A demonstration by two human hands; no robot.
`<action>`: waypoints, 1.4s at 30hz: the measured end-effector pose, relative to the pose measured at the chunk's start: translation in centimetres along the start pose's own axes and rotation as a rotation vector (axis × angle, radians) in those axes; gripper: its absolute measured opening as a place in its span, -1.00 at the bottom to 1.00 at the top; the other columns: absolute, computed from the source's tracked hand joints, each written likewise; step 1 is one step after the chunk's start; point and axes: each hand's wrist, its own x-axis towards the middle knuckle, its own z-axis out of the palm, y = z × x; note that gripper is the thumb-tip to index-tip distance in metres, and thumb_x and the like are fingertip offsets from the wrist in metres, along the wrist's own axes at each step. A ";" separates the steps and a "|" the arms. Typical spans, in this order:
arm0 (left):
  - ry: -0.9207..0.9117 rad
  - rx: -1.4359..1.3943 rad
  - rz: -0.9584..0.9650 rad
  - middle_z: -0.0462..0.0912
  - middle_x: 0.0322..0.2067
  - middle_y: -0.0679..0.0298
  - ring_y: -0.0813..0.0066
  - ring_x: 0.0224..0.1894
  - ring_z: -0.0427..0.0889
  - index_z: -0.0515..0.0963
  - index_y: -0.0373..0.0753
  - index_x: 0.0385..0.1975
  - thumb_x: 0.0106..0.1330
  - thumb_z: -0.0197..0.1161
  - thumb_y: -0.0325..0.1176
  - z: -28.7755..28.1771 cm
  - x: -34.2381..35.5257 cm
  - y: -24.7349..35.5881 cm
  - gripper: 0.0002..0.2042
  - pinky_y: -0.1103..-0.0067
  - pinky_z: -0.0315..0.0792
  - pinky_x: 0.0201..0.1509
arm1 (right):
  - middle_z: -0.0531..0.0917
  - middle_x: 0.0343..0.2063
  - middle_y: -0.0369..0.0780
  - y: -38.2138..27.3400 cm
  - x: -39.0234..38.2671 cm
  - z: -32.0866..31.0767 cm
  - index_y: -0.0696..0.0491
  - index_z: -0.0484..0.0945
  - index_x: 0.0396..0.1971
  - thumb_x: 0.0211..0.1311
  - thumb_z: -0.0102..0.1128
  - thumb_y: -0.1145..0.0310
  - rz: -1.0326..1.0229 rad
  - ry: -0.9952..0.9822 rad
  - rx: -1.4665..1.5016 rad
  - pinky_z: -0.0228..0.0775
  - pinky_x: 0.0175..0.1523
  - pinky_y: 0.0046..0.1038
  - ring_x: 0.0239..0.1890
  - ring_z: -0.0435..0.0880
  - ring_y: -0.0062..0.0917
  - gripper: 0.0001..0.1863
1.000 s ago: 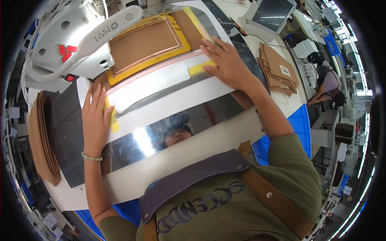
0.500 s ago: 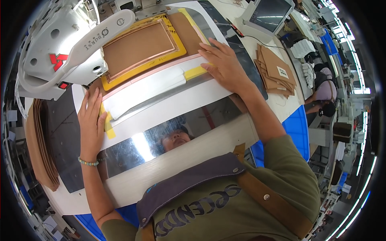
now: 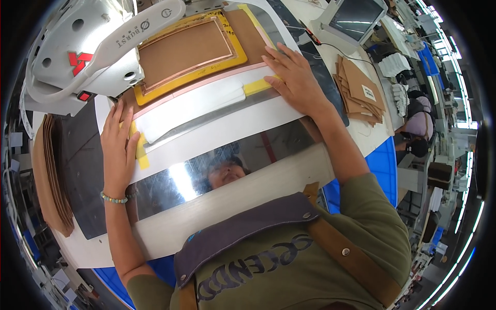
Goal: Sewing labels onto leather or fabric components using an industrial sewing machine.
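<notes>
A flat brown panel lies on a white sheet under the machine head, its front edge along a pink strip. On top of it sits a yellow rectangular frame with a copper-coloured inner border. My left hand lies flat at the panel's front left corner, fingers stretched, thumb by a strip of yellow tape. At the front right corner my right hand rests with spread fingers, its thumb by another yellow tape strip. Neither hand grips anything. A white padded strip lies between the hands.
The white machine head overhangs the panel's left side. Stacked brown panels stand at the left, and more brown pieces lie at the right. Behind those is a screen. A shiny metal plate borders the near side.
The whole view has shifted slightly up and to the right. Both hands keep their places at the panel's corners.
</notes>
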 end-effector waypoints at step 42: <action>0.157 -0.061 -0.036 0.51 0.45 0.02 0.01 0.46 0.48 0.65 -0.31 0.26 0.56 0.23 -0.43 -0.2 -0.8 -0.2 -0.67 0.23 0.33 0.53 | 0.67 0.27 -0.19 6.0 -2.6 -7.9 -0.05 0.69 0.25 0.47 0.34 0.13 0.107 0.497 -0.054 0.37 0.42 -0.23 0.37 0.55 -0.22 -0.56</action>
